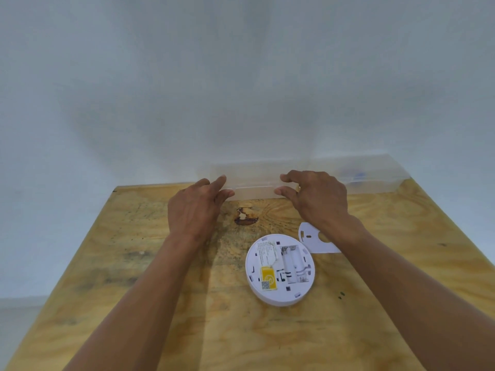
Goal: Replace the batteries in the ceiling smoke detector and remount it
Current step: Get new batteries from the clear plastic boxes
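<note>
- At the far edge of the pale, knotted plywood tabletop, against the white wall, a long clear plastic storage box is set with its long axis running left to right, parallel to the table's back edge.
- Both hands are reached out to the box's near wall: the left hand at its left end, the right hand a little way along it, with a stretch of clear plastic between them.
- The fingers of each hand are loosely spread and bent, the tips at or just touching the box; a firm grip by either hand cannot be made out, as the plastic is blurred.
- The round white plastic smoke detector is laid back-up on the table, nearer the person than the box and under the right forearm; its battery bay appears empty.
- The flat white mounting plate is seen just beyond the detector, partly hidden by the right wrist.
- The box is judged to be what gets handled next, perhaps for fresh batteries; something blue is dimly seen toward its right end, nearer the right hand, but cannot be identified.
</note>
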